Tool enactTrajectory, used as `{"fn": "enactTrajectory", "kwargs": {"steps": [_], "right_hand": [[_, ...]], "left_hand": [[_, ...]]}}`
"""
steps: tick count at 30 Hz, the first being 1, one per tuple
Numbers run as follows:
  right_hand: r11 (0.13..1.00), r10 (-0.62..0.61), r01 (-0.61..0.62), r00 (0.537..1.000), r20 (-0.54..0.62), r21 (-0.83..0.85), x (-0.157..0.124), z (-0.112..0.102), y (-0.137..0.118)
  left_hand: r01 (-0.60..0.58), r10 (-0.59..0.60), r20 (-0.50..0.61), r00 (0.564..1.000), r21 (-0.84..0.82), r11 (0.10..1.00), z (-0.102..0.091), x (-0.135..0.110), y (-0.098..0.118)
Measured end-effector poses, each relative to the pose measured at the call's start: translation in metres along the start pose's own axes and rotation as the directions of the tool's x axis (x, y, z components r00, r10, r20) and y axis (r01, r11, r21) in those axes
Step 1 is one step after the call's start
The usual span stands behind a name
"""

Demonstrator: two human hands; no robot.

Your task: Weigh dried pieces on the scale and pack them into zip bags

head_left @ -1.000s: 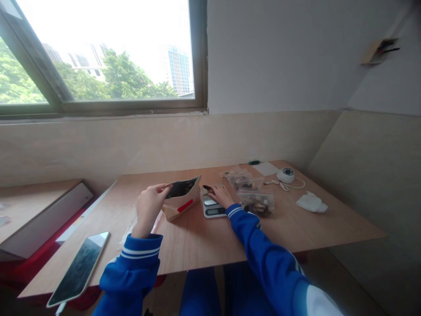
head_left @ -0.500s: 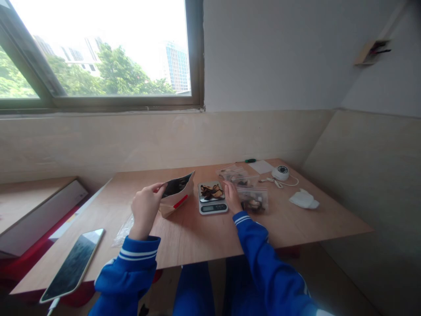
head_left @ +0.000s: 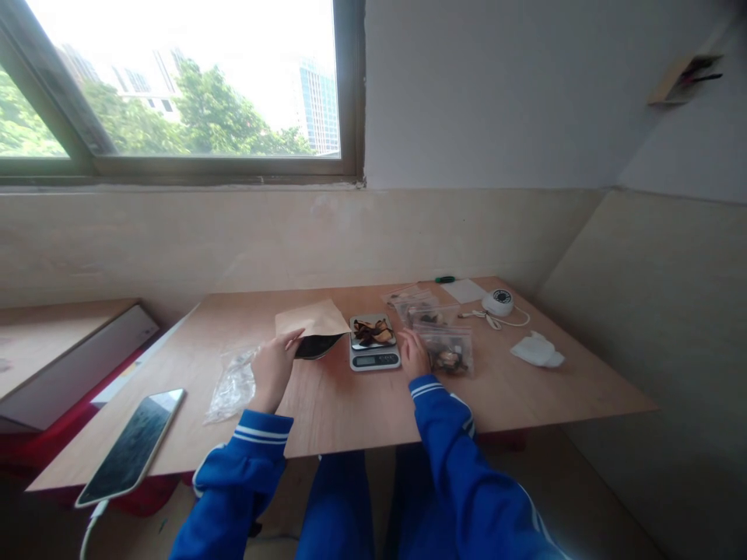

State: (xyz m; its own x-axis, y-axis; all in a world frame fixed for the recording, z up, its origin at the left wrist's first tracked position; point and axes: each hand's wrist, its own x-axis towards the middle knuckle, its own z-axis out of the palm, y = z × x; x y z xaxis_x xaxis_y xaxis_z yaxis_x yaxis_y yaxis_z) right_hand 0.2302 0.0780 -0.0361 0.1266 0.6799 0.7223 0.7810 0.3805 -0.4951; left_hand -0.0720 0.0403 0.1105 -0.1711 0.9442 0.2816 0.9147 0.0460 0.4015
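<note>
My left hand (head_left: pixel 273 373) pinches the edge of a brown paper pouch (head_left: pixel 313 317), closed on it near the opening. The pouch is tipped over, with its dark inside facing me, just left of a small kitchen scale (head_left: pixel 374 362). Dark-edged, tan dried slices (head_left: pixel 373 333) lie in a heap on the scale's plate. My right hand (head_left: pixel 414 356) rests at the right side of the scale, fingers stretched out, holding nothing I can see. Beside it lies a clear zip bag (head_left: pixel 458 341) with brown dried pieces inside; its near-left part is behind the hand.
More zip bags (head_left: pixel 423 309) lie behind. A white dome camera (head_left: pixel 498 302) with cable, a crumpled white tissue (head_left: pixel 537 351), a paper sheet (head_left: pixel 464 291) and a green-handled tool (head_left: pixel 444 279) are at the right. Crumpled clear plastic (head_left: pixel 232 387) and a plugged-in phone (head_left: pixel 133 447) are left.
My left hand has turned the pouch over, so its opening now faces down toward me instead of up. The clear plastic shows more. My right hand stays by the scale.
</note>
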Motion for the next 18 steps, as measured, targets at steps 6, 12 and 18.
{"fn": "enactTrajectory", "kwargs": {"steps": [6,12,18], "right_hand": [[1.000,0.014,-0.014,1.000,0.004,-0.012,0.000,0.000,0.002],[0.999,0.007,-0.006,1.000,0.026,-0.033,0.002,0.001,0.001],[0.999,-0.030,0.029,0.997,-0.077,-0.013,0.004,-0.011,-0.009]], "left_hand": [[0.008,-0.007,0.058,0.998,-0.009,1.000,0.041,-0.004,-0.023],[-0.106,0.106,-0.009,0.994,-0.053,0.993,0.083,-0.014,-0.048],[-0.184,0.182,-0.111,0.977,-0.007,0.983,0.107,-0.021,-0.061]]}}
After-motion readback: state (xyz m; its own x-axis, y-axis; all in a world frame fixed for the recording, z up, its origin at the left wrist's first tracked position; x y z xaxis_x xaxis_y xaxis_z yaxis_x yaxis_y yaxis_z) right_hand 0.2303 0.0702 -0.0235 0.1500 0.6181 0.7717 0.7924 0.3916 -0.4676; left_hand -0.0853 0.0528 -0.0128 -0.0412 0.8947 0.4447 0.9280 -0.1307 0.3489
